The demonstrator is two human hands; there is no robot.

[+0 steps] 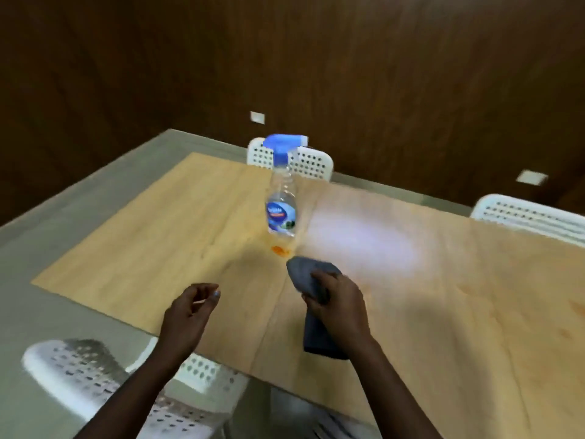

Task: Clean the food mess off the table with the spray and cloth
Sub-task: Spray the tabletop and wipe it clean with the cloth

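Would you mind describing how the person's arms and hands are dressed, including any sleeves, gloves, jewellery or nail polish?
Both forearms are bare, with no sleeves showing. The left hand and right hand wear no gloves, and no rings or watch show. One left fingernail carries pale blue polish; the picture is too blurred to judge the other nails.

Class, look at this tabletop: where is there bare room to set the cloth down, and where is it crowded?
Bare wood lies left of the spray bottle, out to the table's left edge, and to the right, between the right hand with its grey cloth and the far white chair. It is crowded at the middle: bottle, orange mess and cloth sit close together.
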